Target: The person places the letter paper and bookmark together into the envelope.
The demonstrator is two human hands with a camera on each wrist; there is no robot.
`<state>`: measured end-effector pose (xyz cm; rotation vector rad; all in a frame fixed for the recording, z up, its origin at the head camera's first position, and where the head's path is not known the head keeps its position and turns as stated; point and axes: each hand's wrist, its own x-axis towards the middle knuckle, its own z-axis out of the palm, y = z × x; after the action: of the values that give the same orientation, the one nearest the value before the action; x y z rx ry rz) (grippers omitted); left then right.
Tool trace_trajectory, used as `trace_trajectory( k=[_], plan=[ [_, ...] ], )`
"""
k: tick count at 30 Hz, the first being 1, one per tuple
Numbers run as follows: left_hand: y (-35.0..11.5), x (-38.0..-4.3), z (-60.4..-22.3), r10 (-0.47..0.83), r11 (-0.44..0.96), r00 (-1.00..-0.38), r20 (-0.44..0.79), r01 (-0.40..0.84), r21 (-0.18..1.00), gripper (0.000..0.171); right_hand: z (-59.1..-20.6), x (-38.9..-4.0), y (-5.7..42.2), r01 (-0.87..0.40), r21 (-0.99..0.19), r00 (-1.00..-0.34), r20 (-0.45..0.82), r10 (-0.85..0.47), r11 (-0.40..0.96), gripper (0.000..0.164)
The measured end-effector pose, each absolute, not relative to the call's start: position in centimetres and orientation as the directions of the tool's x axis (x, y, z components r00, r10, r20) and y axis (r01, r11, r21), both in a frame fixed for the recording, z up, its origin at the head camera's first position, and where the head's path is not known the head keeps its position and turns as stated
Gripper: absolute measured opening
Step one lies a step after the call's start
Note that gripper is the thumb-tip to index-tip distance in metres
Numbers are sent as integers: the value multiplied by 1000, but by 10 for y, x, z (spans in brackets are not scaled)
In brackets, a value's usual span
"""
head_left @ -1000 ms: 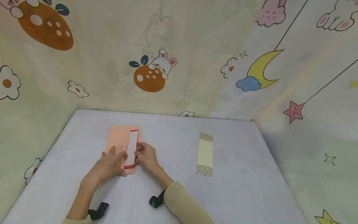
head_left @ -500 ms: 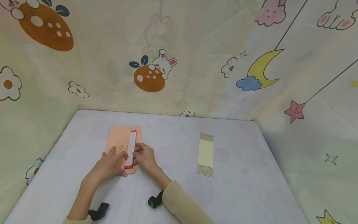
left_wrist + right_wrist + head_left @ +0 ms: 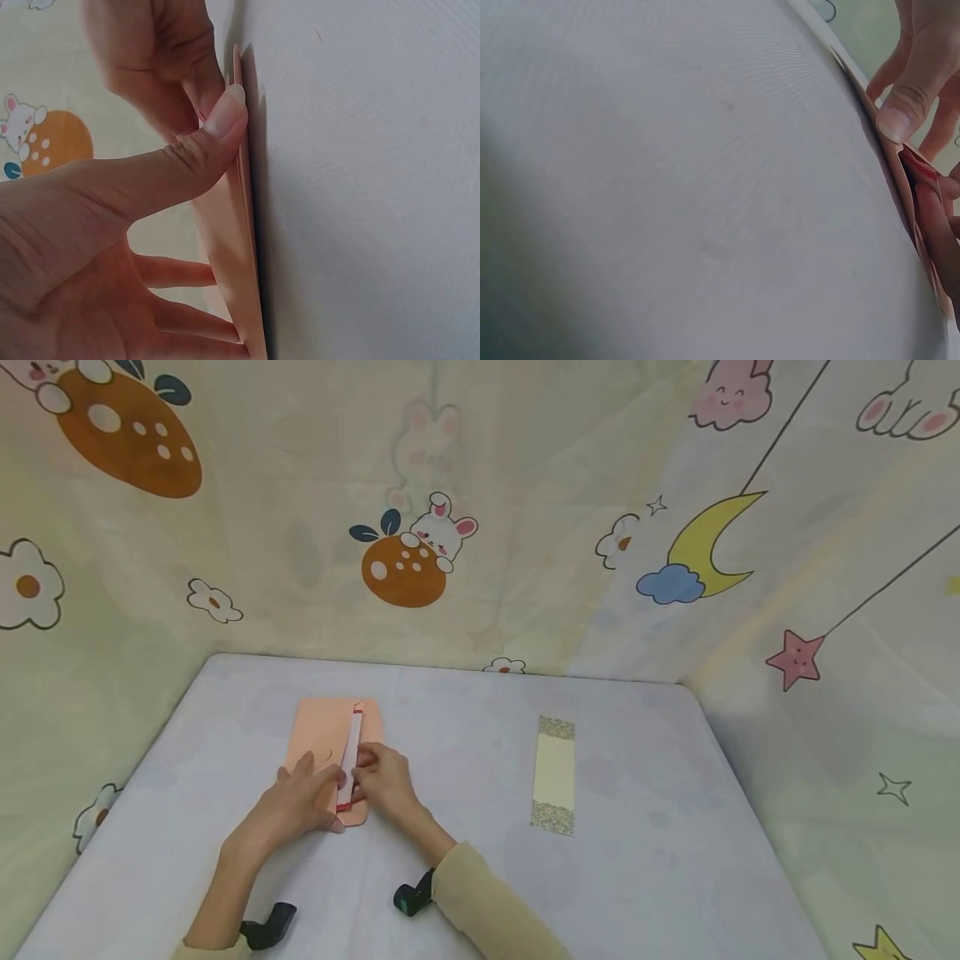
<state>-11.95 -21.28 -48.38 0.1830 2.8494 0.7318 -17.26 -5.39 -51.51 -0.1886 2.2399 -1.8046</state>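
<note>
Pale cloth point(image 3: 540, 577) printed with cartoon figures hangs behind and beside the surface point(image 3: 457, 735), some of its prints cut off at the edges of my head view. Toward the left of the surface lies a peach envelope point(image 3: 311, 727), its near part largely covered by the two hands I am watching. The left hand point(image 3: 296, 802) grips it, fingers spread across its face and thumb bent over the near edge, which the left wrist camera gives me almost edge-on. The right hand point(image 3: 386, 781) pinches the right edge of a white card point(image 3: 349, 768) with red ends; from above, its own knuckles hide part of that hold from me. I see only a narrow band of the card; its left side seems to run inside the envelope, since the right wrist view shows me red in an opening between peach layers, dim and crowded against the frame's border. A small curved mark point(image 3: 328, 755) shows on the envelope, too slight for me to make out. Well to the right, apart from both hands, a cream strip point(image 3: 553, 768) with speckled ends lies flat. Beige sleeves point(image 3: 487, 902) leave my picture at the bottom, partly covering the black wrist fittings point(image 3: 272, 927).
</note>
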Motion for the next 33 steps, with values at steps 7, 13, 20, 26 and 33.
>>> trace_trajectory(
  k=[7,13,20,26,33],
  plan=[
    [-211,-121,-482,178,873,-970,-166,77,481,64,-515,-174,-57,20,-971,-957,-87,-277,237,42],
    [-211,-122,-482,190,873,-967,-173,85,480,68,-515,-175,-59,22,-975,-956,-86,-281,221,41],
    [-212,-121,-482,189,873,-966,-178,82,480,74,-515,-176,-61,28,-978,-954,-88,-288,206,41],
    [-213,-121,-482,203,868,-965,-167,98,487,75,-515,-176,-64,14,-976,-955,-77,-286,215,40],
    [-214,-120,-481,200,866,-964,-176,90,492,75,-514,-176,-67,-16,-965,-963,-57,-265,263,39]
  ],
)
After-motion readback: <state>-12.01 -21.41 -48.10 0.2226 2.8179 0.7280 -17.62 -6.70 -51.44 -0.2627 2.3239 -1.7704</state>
